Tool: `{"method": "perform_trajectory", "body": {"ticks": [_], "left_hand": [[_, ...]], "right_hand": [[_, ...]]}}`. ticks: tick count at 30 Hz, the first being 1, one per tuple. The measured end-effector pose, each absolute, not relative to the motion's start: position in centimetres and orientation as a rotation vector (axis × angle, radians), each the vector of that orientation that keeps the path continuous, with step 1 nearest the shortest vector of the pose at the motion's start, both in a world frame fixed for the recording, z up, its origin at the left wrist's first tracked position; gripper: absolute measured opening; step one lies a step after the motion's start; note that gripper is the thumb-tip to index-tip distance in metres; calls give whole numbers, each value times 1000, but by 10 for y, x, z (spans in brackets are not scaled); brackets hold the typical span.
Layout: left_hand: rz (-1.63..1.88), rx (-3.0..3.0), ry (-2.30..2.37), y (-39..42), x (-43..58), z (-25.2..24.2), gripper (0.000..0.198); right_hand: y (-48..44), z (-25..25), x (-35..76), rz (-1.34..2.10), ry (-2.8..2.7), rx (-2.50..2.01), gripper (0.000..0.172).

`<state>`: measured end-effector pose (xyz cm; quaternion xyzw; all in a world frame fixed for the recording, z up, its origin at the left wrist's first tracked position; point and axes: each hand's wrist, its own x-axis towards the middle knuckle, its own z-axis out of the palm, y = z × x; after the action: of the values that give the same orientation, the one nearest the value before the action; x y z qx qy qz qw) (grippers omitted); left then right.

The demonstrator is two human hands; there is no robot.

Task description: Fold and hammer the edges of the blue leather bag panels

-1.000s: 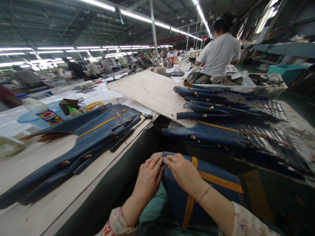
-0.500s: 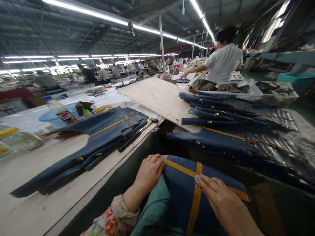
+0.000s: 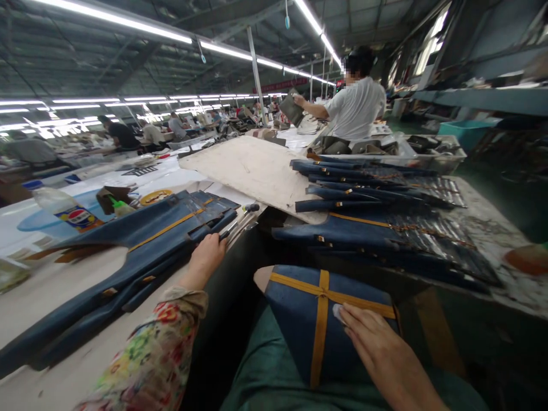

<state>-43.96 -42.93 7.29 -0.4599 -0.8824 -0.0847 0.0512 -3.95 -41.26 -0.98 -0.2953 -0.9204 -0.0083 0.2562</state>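
On my lap, over green fabric, lies a blue leather-like panel with crossed mustard-yellow strips. A pale rounded end sticks out at its upper left. My right hand rests on the panel, fingers together, pinching a small whitish wad beside the strips' crossing. My left hand has its fingers curled at the table's edge around the handle of a dark slim tool, mostly hidden by the hand. Just beyond it lie slim metal tools, close to a stack of blue panels.
More blue pieces are piled on the right. A pale board spans the tables. At left stand a bottle, a blue basin and a yellow dish. A co-worker holds a dark piece near a crate.
My left hand has left the panel's corner and reached left to the tool at the table's edge. My right hand has slid slightly down from the strips' crossing. The co-worker has lifted a dark piece.
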Motion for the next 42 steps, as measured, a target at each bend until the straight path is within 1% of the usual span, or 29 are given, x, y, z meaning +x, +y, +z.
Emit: {"method": "perform_trajectory", "body": {"ticks": [4,6,8,10,13,15,18,20,25,30,34,36,39,42], "left_hand": [[-411,-1763,-2780,-465,-398,76,42],[-690,-2067,-2907,-489,-369,73,46],[-837,-2253,-3020,-510,-343,71,46],[-906,-2325,-3081,-524,-323,72,46],[-1054,-2327,-3035,-532,-309,77,43],[-1010,-2330,-3012,-533,-305,78,40],[-699,-2317,-3076,-533,-301,73,37],[-608,-2305,-3095,-533,-299,70,38],[-816,-2293,-3018,-536,-299,72,39],[-531,-2299,-3102,-539,-301,68,37],[-758,-2287,-3055,-541,-304,64,36],[-728,-2277,-3059,-541,-306,62,37],[-550,-2275,-3118,-539,-308,61,38],[-683,-2275,-3091,-539,-309,61,37]], "right_hand": [[-416,-9,-29,-12,-2483,-821,40],[-417,-8,-27,-8,-2481,-834,40],[-417,-8,-28,-11,-2485,-841,40],[-418,-7,-29,-19,-2482,-849,41],[-418,-6,-30,-15,-2477,-863,41],[-419,-5,-30,-4,-2471,-867,40],[-420,-4,-29,19,-2464,-880,39],[-420,-3,-29,41,-2471,-897,38],[-421,1,-30,62,-2446,-911,38],[-420,0,-30,48,-2460,-907,37],[-420,-2,-29,61,-2487,-912,37],[-421,-2,-29,71,-2486,-912,37],[-421,1,-31,69,-2460,-912,36],[-421,4,-31,71,-2454,-911,36]]}}
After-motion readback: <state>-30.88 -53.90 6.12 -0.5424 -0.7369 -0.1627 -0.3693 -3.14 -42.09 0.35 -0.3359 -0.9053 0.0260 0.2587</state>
